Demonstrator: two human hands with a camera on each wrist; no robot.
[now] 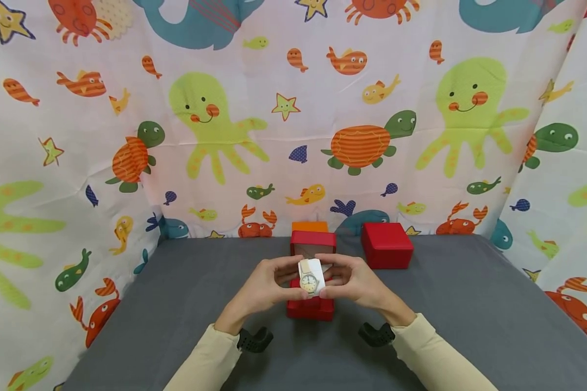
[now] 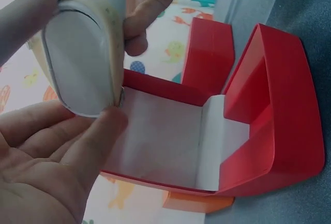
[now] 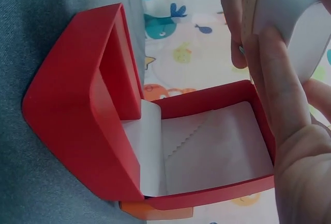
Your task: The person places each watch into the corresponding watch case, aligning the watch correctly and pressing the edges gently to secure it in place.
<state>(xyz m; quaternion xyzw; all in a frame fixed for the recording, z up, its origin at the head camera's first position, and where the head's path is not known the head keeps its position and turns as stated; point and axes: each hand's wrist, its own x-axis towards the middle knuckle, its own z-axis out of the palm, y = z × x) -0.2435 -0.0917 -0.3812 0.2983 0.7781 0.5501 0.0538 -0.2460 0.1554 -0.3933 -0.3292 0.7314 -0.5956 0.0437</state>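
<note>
White watch cushion (image 1: 312,276), no legible writing.

walls: sea-creature print cloth (image 1: 293,108) | table: grey cover (image 1: 469,304)

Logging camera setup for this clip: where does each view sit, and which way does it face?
Head: worn on the head, looking forward and down at both hands, sleeves, the watch on its cushion.
Left wrist: at the left hand, facing the open red box.
Right wrist: at the right hand, facing that box.
Shared: both wrist views show the box's white lining.
</note>
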